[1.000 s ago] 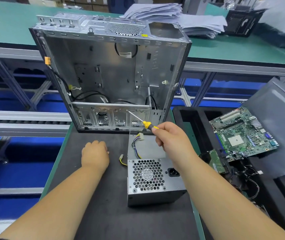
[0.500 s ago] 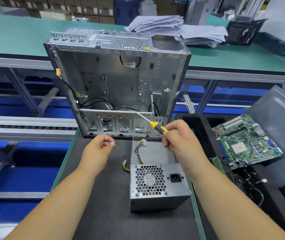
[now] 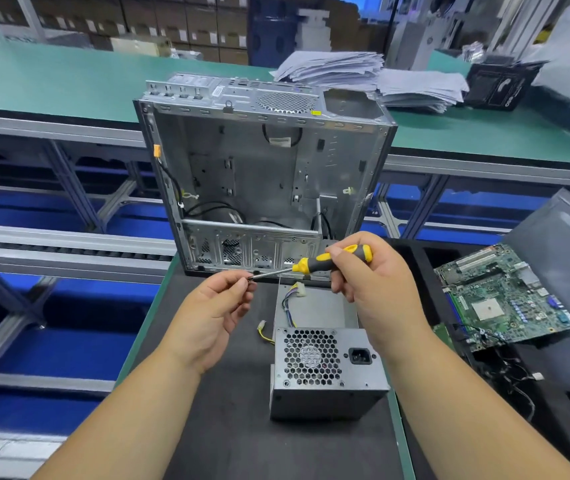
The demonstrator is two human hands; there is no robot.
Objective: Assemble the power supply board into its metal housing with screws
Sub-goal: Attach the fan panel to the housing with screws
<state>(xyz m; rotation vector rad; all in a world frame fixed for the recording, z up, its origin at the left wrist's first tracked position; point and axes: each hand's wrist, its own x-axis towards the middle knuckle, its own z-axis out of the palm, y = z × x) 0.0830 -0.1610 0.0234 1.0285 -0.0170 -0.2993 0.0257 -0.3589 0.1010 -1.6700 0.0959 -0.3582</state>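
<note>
Your left hand (image 3: 212,313) has risen to pinch the tip of the screwdriver (image 3: 314,265) your right hand (image 3: 370,282) grips, above the power supply (image 3: 325,372), probably seating a screw before the housing (image 3: 262,174).

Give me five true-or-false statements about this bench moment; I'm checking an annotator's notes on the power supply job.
1. The right hand grips the yellow-and-black screwdriver by its handle. True.
2. The left hand rests flat on the mat. False: it is raised, its fingertips pinched at the screwdriver's tip.
3. The power supply already sits inside the metal case. False: it lies on the black mat in front of the open case.
4. A green motherboard lies to the right of the mat. True.
5. The case's open side faces away from the camera. False: its interior faces the camera.
</note>
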